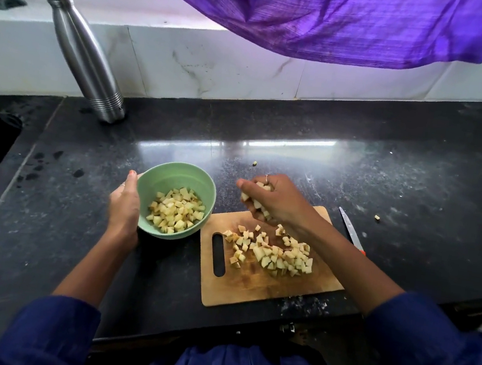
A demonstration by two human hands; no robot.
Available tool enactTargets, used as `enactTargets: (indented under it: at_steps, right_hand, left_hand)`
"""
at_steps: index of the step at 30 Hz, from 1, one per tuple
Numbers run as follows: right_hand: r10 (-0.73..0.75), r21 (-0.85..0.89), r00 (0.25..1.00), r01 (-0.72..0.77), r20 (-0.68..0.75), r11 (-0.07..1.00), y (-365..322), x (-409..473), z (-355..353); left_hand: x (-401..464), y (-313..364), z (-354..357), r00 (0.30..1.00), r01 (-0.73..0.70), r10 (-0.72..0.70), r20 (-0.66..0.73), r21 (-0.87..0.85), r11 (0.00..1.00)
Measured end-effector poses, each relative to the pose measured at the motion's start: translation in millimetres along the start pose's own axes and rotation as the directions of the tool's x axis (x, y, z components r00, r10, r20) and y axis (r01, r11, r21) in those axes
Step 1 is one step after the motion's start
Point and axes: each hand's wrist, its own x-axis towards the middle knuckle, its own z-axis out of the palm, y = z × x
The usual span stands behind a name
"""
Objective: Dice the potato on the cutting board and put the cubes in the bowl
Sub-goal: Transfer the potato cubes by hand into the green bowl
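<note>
While transfer is under way: right hand [274, 199] cupped around pale potato cubes, raised over the wooden cutting board [267, 287]; left hand [124, 205] gripping the round green bowl [174, 174], part-filled. Remaining cubes [273, 253] heaped on board. Next: carry handful over bowl, release.

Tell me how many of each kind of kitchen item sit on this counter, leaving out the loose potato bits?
Bowl: 1, green, cubes inside
Cutting board: 1, wooden, cubes on it
Knife: 1, right of the board
Bottle: 1, steel, at the wall
Total: 4
</note>
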Motion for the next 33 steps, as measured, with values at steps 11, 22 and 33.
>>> enactTargets:
  at_steps: [11, 22, 33]
  right_hand:
    - [0.339, 0.156, 0.922, -0.369, 0.187, 0.916, -56.8, 59.3, 89.5]
    - [0.423, -0.279, 0.892, -0.369, 0.163, 0.886, -61.2, 79.4, 101.0]
    - [0.297, -0.662, 0.925, -0.069, 0.238, 0.747, -63.6, 82.8, 109.6]
  left_hand:
    - [-3.3, 3.5, -1.6, 0.999, 0.043, -0.043, -0.006, -0.031, 0.999]
    - [-4.7, 6.0, 1.1, 0.999, 0.039, -0.04, -0.025, -0.039, 0.998]
    - [-7.5, 9.3, 0.4, 0.999, 0.034, -0.034, -0.016, -0.024, 0.999]
